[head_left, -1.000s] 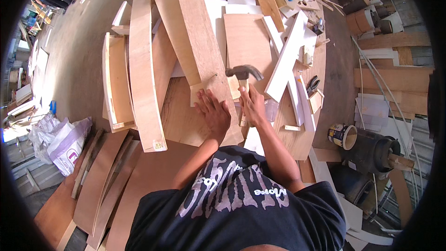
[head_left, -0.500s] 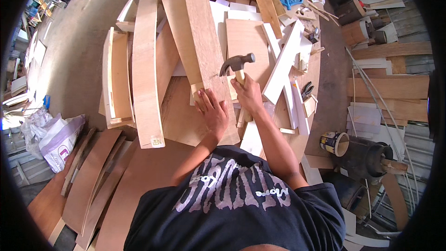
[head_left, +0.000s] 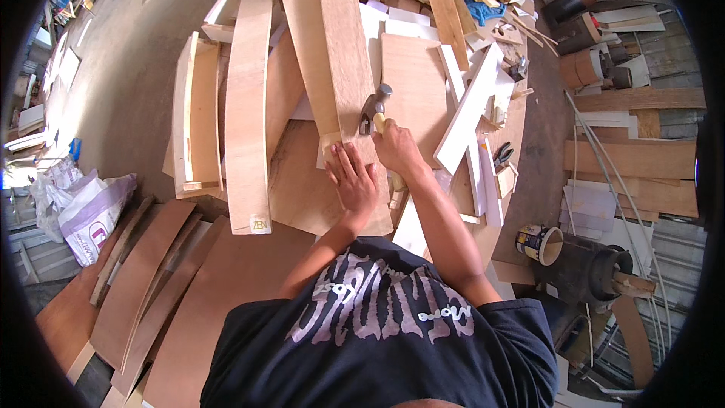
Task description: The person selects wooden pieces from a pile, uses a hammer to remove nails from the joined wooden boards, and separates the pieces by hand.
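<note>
A claw hammer (head_left: 374, 112) with a light wooden handle is gripped in my right hand (head_left: 398, 146). Its dark head hangs over the right edge of a long plywood strip (head_left: 344, 45). My left hand (head_left: 355, 180) lies on the near part of this strip, fingers stretched out, with nothing held. Along the strip's left side runs another long panel (head_left: 308, 41), joined to or resting against it. By my left fingertips sits a small pale wood piece (head_left: 330, 141). Whether a nail stands beneath the hammer cannot be made out.
Left of my hands are a long curved-looking board (head_left: 249, 98) and an open wooden box frame (head_left: 202, 113). White strips (head_left: 468, 109), pliers (head_left: 503, 154) and a blue tool (head_left: 483, 10) lie to the right. A paint bucket (head_left: 539, 245) stands lower right, a plastic sack (head_left: 97, 215) lower left.
My right hand has tipped the hammer, so its head now sits lower and closer to the strip. The left hand stays on the wood. The whole view has shifted slightly.
</note>
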A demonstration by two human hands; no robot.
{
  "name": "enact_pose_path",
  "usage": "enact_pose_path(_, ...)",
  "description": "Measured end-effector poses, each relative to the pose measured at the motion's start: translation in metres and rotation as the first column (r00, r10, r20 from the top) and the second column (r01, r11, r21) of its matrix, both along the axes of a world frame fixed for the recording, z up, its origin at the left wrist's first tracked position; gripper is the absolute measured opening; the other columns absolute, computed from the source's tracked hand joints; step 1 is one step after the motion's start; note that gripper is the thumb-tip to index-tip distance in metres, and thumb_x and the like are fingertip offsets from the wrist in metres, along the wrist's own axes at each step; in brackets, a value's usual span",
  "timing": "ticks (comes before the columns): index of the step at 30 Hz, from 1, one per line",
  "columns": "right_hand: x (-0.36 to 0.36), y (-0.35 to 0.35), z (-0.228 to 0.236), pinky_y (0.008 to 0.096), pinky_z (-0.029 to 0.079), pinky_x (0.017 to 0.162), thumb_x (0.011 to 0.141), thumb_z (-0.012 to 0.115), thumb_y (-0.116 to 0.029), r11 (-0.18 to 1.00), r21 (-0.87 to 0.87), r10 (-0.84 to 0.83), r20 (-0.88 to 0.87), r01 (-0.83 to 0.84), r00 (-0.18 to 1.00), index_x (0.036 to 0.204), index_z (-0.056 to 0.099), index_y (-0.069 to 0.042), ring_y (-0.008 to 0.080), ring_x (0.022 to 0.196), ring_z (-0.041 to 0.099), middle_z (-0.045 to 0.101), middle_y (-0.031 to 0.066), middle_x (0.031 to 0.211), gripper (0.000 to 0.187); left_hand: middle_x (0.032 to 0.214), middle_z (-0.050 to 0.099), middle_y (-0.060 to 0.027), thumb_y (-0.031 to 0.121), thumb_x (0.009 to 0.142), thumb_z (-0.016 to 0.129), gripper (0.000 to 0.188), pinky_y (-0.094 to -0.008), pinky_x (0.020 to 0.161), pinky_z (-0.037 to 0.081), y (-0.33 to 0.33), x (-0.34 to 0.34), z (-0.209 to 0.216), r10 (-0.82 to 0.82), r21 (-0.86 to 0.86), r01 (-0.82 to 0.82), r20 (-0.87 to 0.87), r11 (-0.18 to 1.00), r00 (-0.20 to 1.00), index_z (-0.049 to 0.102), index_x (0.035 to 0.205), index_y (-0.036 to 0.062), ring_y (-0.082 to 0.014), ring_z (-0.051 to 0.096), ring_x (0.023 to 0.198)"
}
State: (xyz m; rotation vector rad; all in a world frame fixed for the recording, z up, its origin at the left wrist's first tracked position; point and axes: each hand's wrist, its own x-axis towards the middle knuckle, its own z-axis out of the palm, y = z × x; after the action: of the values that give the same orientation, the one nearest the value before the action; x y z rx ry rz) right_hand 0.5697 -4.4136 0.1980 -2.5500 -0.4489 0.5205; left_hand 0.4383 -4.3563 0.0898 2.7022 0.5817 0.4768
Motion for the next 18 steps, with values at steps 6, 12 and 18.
enact_pose_path(6,-0.002,-0.012,0.046,0.0542,0.056,0.096,0.088,0.061,-0.011,0.988,0.060,0.140,0.060,-0.143,0.988,0.142,0.056,0.007,0.0516,0.105,0.071,0.061,0.0398,0.133,0.057,0.170,0.024,-0.0329,0.037,0.106,0.053,0.077,-0.0694,0.126,0.015,0.002,-0.001,-0.003,0.008,0.001,-0.008,0.012,1.000,1.000,0.028,0.166,-0.0042,-0.0494,0.020,0.160)
enact_pose_path(12,0.004,0.010,0.108,0.0447,0.058,0.092,0.083,0.073,-0.010,0.939,0.166,0.284,0.126,-0.302,0.951,0.108,0.078,-0.003,0.0378,0.100,0.075,0.066,0.0298,0.132,0.027,0.169,0.026,-0.0324,0.039,0.106,0.054,0.078,-0.0684,0.126,0.015,0.001,0.000,0.001,0.006,0.013,-0.006,-0.017,1.000,1.000,0.027,0.166,-0.0045,-0.0491,0.020,0.160)
enact_pose_path(18,0.002,0.026,0.108,0.0416,0.056,0.077,0.083,0.081,-0.015,0.947,0.303,0.040,0.206,-0.103,0.978,0.083,0.074,-0.002,0.0306,0.073,0.072,0.073,0.0165,0.078,0.015,0.169,0.026,-0.0325,0.039,0.107,0.052,0.077,-0.0681,0.126,0.016,0.002,-0.001,0.002,0.014,-0.009,-0.014,-0.027,1.000,1.000,0.027,0.165,-0.0048,-0.0484,0.021,0.160)
